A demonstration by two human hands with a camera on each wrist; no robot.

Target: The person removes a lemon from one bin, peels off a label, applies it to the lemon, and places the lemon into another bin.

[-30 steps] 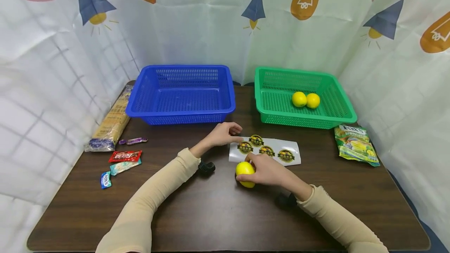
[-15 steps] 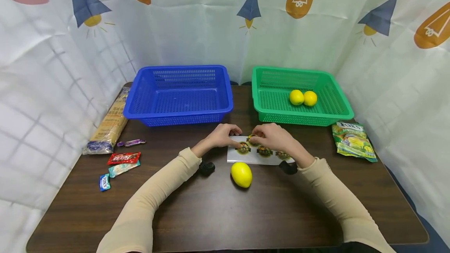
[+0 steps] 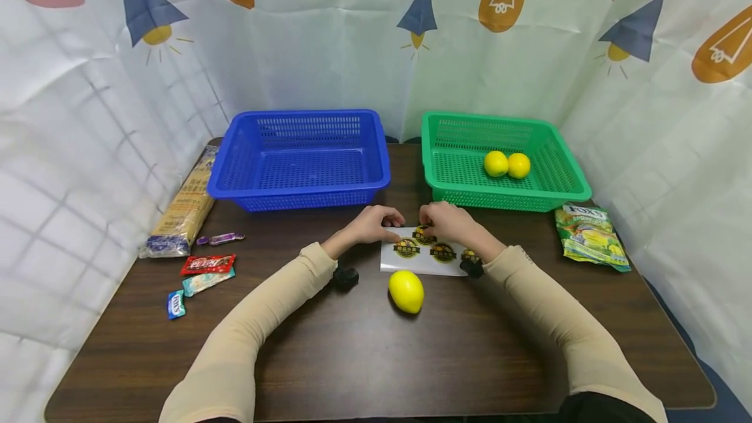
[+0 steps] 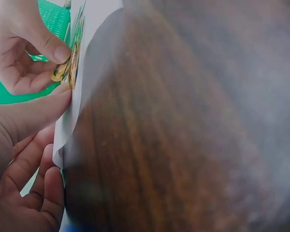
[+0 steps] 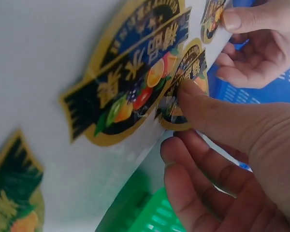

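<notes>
A white sheet of round black-and-gold fruit stickers lies on the table in the head view. My left hand pinches its left edge, thumb on top and fingers behind, as the left wrist view shows. My right hand is at the far edge, thumb pressed on one sticker and fingers below it. In the left wrist view, that sticker's gold edge sticks out past the sheet between right thumb and fingers. A yellow lemon rests on the table just in front of the sheet, touched by neither hand.
Behind the hands stand a blue basket and a green basket holding two lemons. Small wrapped sweets and a long yellow packet lie left. A green Fox's bag lies right.
My right hand has let go of the lemon, moved back to the far edge of the sheet and taken a sticker's edge. The left hand keeps its place at the left edge.
</notes>
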